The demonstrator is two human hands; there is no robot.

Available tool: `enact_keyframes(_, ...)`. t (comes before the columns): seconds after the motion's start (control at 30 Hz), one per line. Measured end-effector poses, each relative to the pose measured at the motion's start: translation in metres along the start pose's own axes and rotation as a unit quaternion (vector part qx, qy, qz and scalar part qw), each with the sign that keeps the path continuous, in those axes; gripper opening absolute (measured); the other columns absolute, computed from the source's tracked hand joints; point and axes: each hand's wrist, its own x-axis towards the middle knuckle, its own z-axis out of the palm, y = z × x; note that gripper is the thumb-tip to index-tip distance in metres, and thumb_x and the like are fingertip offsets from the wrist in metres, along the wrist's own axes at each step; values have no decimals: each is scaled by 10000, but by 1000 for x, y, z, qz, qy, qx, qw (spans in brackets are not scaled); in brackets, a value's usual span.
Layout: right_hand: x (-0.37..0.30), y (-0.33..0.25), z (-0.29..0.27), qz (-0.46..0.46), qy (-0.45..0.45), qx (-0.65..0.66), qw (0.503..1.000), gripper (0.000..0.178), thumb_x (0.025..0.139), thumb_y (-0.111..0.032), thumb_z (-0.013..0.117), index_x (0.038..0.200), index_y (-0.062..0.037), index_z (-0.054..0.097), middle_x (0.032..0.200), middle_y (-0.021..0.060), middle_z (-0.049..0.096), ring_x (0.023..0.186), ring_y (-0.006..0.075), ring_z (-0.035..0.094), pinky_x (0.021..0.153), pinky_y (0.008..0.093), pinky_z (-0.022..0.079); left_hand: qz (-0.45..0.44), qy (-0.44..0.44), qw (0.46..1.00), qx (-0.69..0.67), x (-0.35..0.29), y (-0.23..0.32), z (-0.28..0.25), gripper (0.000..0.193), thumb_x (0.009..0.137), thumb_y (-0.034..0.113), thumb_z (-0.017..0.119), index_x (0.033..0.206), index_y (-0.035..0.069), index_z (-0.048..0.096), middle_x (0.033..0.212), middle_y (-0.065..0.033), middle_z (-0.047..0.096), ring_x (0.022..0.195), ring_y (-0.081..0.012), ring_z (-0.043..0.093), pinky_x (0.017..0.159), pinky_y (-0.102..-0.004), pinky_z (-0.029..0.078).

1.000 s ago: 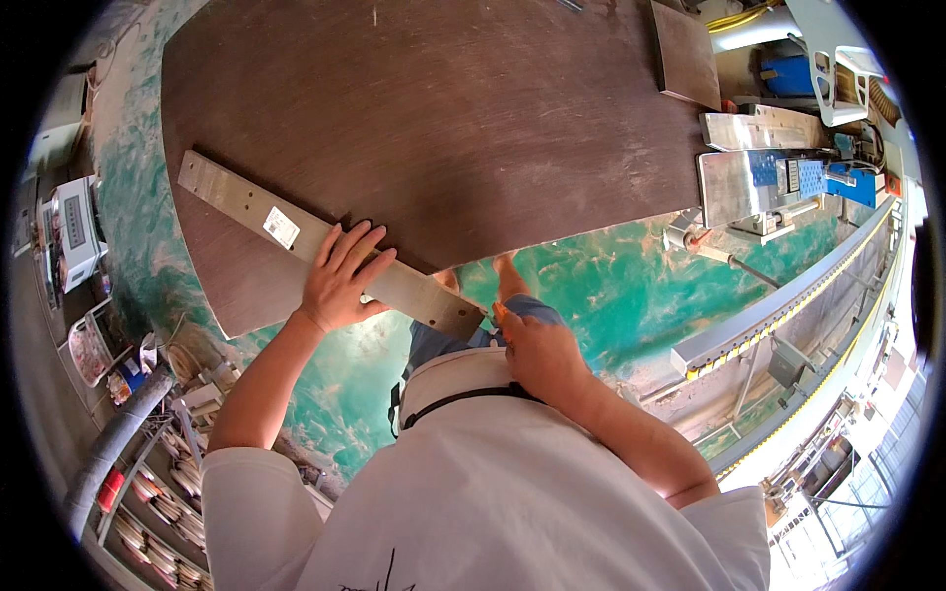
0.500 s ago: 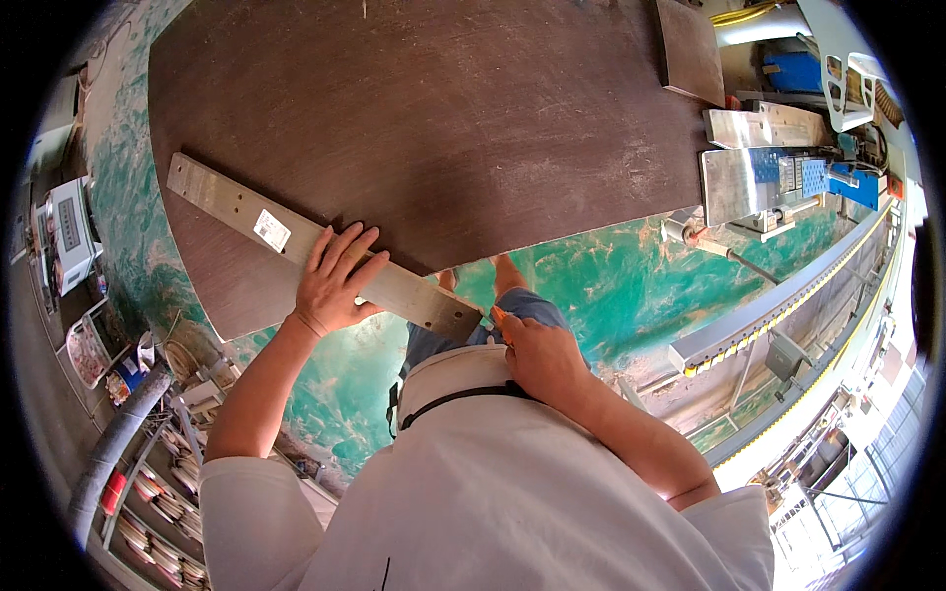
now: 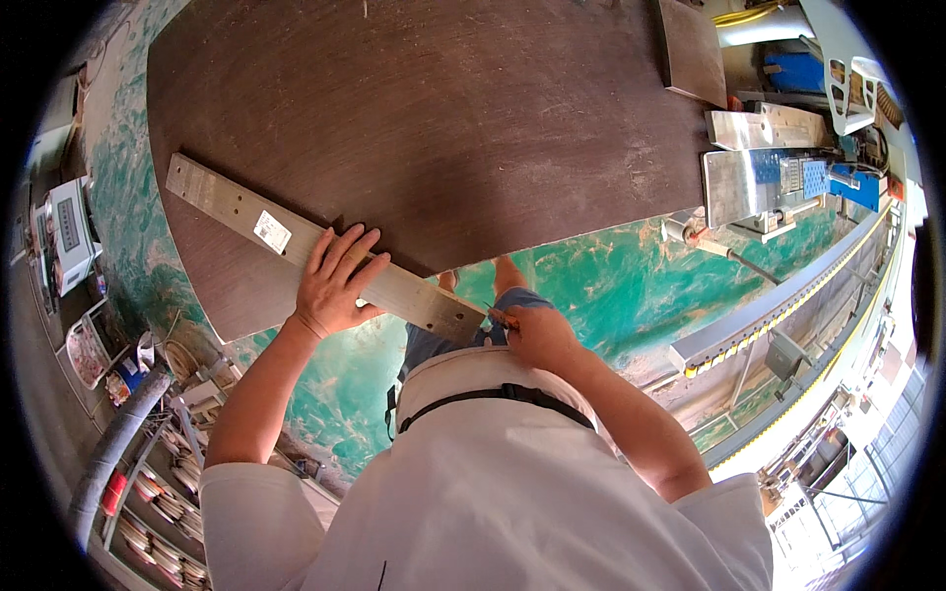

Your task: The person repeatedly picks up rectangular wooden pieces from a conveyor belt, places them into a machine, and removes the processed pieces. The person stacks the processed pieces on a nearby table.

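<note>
A long flat metal bar with small holes and a white label lies slantwise on the dark brown tabletop. Its near end juts past the table edge toward my waist. My left hand grips across the bar's middle, fingertips over the far edge and thumb along the near one. In my closed right hand is a small orange tool; its tip is at the bar's near end. The fingers hide most of that tool, and its exact kind is unclear.
A brown board sits at the table's far right corner. Beyond it are metal plates and a blue machine part. A long rail runs along the right. On the left are a grey machine and a thick dark hose.
My right hand has shifted slightly, rolling so that less of the orange tool shows. My right forearm has moved a little with it. The bar and my left hand stay in place.
</note>
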Motion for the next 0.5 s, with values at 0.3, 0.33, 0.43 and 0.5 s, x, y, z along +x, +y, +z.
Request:
enact_keyframes(0.3,-15,12,-172,74,85,333,936,257,933,-240,661,1102,-51,700,786,53,692,665,162,633,618,325,516,1,-20,1000,-17,-6,4,2,848,552,450,846,1305,147,600,1482,-130,467,1396,-339,397,1185,-572,234)
enact_keyframes(0.33,-3,16,-187,38,149,434,887,254,951,-238,641,1120,-54,684,853,48,692,711,158,640,642,321,519,-5,-34,999,-13,-2,8,-4,835,565,454,848,1300,146,601,1470,-128,472,1393,-338,393,1188,-575,223)
enact_keyframes(0.43,72,35,-247,-71,248,659,706,265,993,-215,590,1212,-68,610,1078,55,674,889,165,655,744,319,533,-31,-27,998,-36,16,22,-27,759,606,404,854,1271,135,606,1465,-108,460,1397,-317,370,1202,-563,203)
enact_keyframes(0.5,116,35,-301,-95,221,698,674,312,1001,-192,570,1290,-79,541,1196,75,646,1026,201,655,837,347,550,-62,-25,996,-56,27,34,-40,722,621,371,860,1253,130,608,1455,-95,460,1395,-304,364,1209,-554,198)
